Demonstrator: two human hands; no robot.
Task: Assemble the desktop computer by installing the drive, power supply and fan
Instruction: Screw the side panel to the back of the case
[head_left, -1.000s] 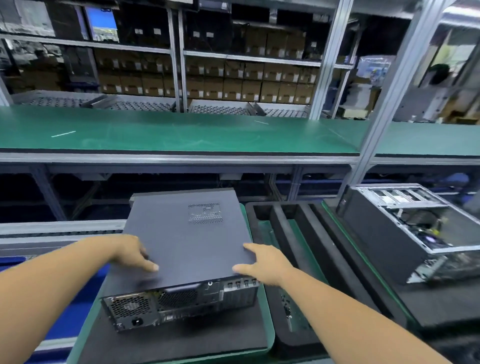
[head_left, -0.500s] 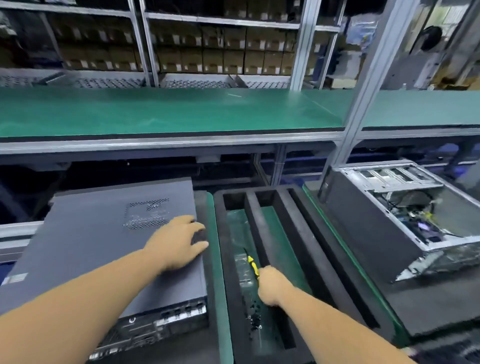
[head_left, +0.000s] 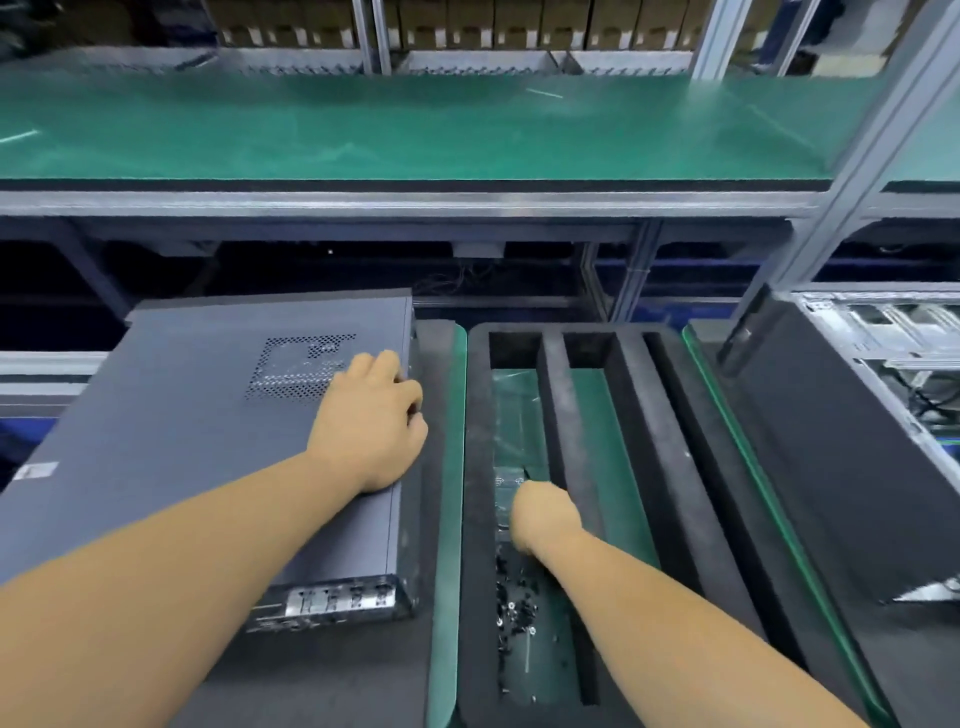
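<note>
A closed dark grey computer case (head_left: 197, 415) lies flat on a black foam mat (head_left: 322, 670) at the left, its rear ports facing me. My left hand (head_left: 369, 421) rests on the case's right side, with the fingers curled over that edge. My right hand (head_left: 543, 514) is curled down inside the left slot of a black foam tray (head_left: 639, 447). It covers the yellow-handled tool that lay there, and the tool itself is hidden. Several small black screws (head_left: 511, 608) lie loose in the same slot, just nearer to me than the hand.
An open computer chassis (head_left: 883, 353) with bare metal bays stands on black foam at the right. A green-topped shelf (head_left: 415, 130) runs across above the bench, held by a slanted aluminium post (head_left: 852, 171). Racks of cardboard boxes stand behind.
My right hand left the case, dropped into the foam tray slot and closed over the yellow-handled tool. My left hand slid across the case to its right edge. My view tipped downward.
</note>
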